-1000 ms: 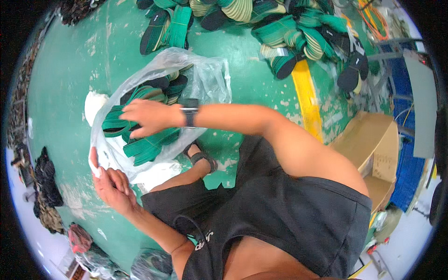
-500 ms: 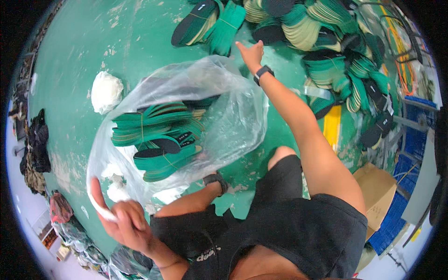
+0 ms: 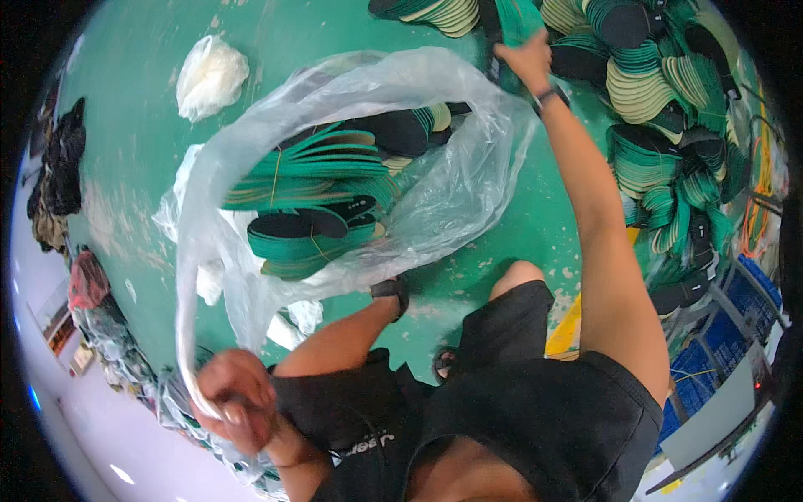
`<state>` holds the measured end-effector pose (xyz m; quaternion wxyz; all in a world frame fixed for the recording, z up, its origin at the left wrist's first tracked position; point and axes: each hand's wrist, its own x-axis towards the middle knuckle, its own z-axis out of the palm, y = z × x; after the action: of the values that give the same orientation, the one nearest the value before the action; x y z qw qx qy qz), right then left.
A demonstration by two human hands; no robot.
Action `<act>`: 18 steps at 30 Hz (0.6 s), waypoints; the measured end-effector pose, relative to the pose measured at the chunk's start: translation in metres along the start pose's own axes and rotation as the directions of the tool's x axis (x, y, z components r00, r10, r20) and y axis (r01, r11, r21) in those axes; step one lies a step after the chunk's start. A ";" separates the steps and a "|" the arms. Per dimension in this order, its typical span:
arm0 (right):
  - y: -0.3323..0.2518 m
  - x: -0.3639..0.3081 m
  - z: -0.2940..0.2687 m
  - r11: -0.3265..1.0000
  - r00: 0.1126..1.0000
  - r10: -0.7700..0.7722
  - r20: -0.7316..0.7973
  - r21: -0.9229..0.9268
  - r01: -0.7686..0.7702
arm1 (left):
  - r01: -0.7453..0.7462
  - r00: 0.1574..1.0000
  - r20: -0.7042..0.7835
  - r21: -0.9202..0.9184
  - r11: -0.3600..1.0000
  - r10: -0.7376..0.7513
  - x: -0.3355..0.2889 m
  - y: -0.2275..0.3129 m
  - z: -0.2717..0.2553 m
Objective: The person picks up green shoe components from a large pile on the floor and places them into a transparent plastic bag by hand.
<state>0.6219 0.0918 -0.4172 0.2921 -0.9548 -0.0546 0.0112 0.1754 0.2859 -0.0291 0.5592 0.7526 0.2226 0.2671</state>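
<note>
My left hand (image 3: 241, 400) is closed on the rim of a large clear plastic bag (image 3: 456, 222), pulling it toward me at lower left. The bag's mouth gapes wide on the floor. Inside lie banded bundles of green and black shoe insoles (image 3: 314, 167), some on their sides. Stretched far forward, my right hand (image 3: 529, 63) has its fingers around the near end of a green bundle of insoles (image 3: 517, 21) beyond the bag's far right side. The fingertips on that bundle are partly hidden.
Several more insole bundles (image 3: 640, 159) are heaped at the far right. A crumpled white plastic bag (image 3: 212, 77) lies at far left on the green floor (image 3: 125, 167). To the right are a blue crate (image 3: 711, 368) and metal frames. Dark cloth (image 3: 65, 159) and filled bags line the left.
My right hand was reaching with fingers spread and now closes on the green insole bundle. My left hand has drawn the bag's rim lower and nearer. The whole view has shifted.
</note>
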 end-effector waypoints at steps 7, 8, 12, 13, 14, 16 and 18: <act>0.162 -0.243 -0.149 0.885 0.938 0.256 0.235 0.333 -0.325 | 0.109 0.994 0.034 -0.039 0.993 -0.108 0.002 0.008 0.024; 0.180 -0.279 -0.163 0.810 0.927 0.332 0.176 0.451 -0.375 | 0.145 0.989 0.007 0.010 0.989 -0.145 0.000 0.015 0.030; 0.078 -0.344 -0.248 0.450 0.875 0.431 0.221 0.788 -0.421 | 0.231 0.971 0.073 -0.054 0.972 -0.226 -0.021 0.037 0.026; 0.063 -0.357 -0.267 0.466 0.905 0.383 0.184 0.807 -0.361 | 0.226 0.966 0.146 -0.069 0.972 -0.214 -0.019 0.027 0.031; 0.050 -0.361 -0.281 0.461 0.936 0.293 0.195 0.829 -0.317 | 0.218 0.964 0.165 -0.048 0.975 -0.208 -0.021 0.035 0.028; 0.033 -0.368 -0.300 0.722 0.986 -0.113 0.119 0.692 -0.001 | 0.222 0.961 0.190 -0.084 0.971 -0.203 -0.024 0.037 0.034; -0.012 -0.363 -0.315 0.745 0.868 -0.458 0.191 0.615 0.258 | 0.182 0.966 0.207 -0.102 0.978 -0.158 -0.028 0.049 0.033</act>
<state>0.2767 -0.1140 -0.1527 0.5470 -0.7776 -0.2818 0.1294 0.1777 0.2309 0.0060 0.6438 0.7184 0.2134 0.1550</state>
